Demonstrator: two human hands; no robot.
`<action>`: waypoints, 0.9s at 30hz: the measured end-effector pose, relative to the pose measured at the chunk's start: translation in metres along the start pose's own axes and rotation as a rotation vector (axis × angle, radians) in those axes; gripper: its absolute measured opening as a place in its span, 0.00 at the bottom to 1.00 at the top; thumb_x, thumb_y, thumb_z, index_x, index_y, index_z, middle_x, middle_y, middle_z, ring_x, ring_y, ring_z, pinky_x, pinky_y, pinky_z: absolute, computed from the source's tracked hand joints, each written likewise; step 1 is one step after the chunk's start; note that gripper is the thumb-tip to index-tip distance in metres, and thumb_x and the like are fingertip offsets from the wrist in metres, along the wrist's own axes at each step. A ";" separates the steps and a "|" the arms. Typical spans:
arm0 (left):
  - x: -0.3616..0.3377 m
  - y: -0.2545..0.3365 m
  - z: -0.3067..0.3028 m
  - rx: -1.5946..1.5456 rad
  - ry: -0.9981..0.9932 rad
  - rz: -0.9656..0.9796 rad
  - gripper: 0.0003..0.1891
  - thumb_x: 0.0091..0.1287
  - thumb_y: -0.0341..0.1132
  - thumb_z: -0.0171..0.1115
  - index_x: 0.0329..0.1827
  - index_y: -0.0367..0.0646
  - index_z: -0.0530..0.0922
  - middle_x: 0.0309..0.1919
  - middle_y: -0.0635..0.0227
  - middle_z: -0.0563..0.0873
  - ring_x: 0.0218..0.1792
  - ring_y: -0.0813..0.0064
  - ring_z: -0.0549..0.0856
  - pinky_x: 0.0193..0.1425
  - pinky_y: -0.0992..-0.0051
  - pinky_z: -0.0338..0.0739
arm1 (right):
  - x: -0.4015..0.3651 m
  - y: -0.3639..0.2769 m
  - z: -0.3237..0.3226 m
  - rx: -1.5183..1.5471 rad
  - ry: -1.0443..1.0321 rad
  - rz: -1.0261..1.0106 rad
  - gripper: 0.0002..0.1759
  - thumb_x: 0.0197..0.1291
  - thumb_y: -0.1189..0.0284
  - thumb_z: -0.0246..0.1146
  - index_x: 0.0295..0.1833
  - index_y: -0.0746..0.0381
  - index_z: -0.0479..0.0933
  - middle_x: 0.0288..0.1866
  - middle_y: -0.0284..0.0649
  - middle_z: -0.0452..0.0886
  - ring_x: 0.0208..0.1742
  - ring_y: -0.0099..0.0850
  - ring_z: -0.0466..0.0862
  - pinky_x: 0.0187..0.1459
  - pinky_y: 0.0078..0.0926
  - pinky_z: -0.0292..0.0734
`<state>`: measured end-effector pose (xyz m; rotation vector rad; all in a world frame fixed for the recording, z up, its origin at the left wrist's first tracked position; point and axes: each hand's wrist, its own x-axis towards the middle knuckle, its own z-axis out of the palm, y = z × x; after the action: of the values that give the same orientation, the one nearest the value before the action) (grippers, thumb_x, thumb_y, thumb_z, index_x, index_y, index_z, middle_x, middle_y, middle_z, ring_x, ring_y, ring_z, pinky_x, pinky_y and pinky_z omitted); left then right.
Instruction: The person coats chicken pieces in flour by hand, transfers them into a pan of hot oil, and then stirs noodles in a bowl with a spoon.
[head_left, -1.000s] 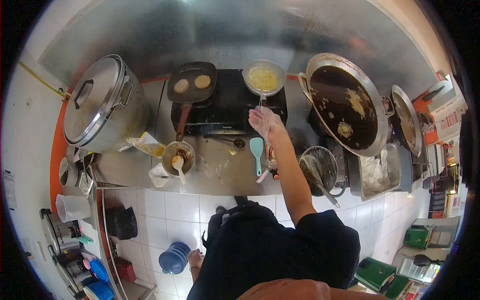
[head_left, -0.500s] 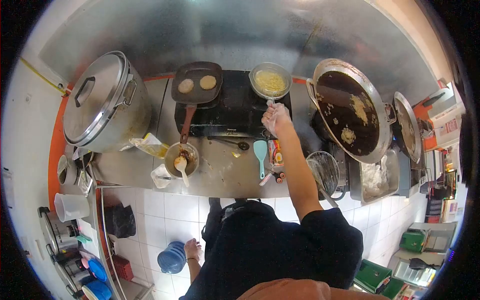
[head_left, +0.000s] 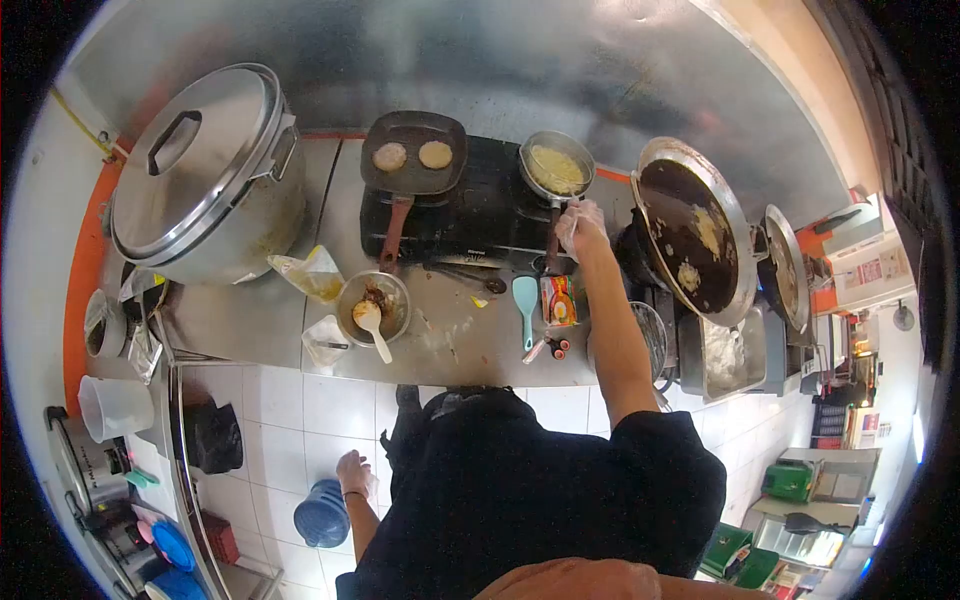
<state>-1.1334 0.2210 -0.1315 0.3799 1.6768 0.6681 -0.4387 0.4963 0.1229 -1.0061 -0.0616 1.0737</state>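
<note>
My right hand (head_left: 580, 226), in a clear plastic glove, is closed just right of the dark handle (head_left: 552, 245) of a small saucepan (head_left: 530, 180). Its fingertips are bunched near the pan's rim; whatever they hold is hidden. Pale yellow food, perhaps noodles, (head_left: 556, 170) fills the saucepan on the black stove (head_left: 480, 215). Two round patties (head_left: 435, 154) lie in the square frying pan (head_left: 413, 180) to the left. Low beside my body hangs my left hand (head_left: 356, 474), fingers loosely apart and holding nothing, near a blue water jug (head_left: 322, 514) on the floor.
A large lidded pot (head_left: 215, 190) stands at left. On the right is a wide wok (head_left: 745, 270) of dark oil with frying bits. A bowl (head_left: 397, 318) with a spoon (head_left: 372, 325), a turquoise spatula (head_left: 525, 305), a red packet (head_left: 559, 300) and scissors (head_left: 559, 348) lie along the counter's front.
The view has shifted, moving the stove things slightly right. My right hand has moved a little right of the saucepan's handle, so more of the handle shows. My left hand still hangs low.
</note>
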 end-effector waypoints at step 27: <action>-0.018 0.167 0.056 -0.105 -0.305 0.182 0.11 0.72 0.38 0.66 0.49 0.40 0.83 0.36 0.69 0.87 0.33 0.81 0.83 0.40 0.80 0.79 | -0.077 -0.012 0.062 -0.117 0.054 -0.115 0.13 0.73 0.66 0.53 0.31 0.51 0.66 0.19 0.25 0.56 0.17 0.22 0.58 0.20 0.25 0.57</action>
<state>-1.0937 0.3526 -0.0199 0.5359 1.3234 0.7868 -0.5007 0.4776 0.1990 -1.1228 -0.1377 0.9460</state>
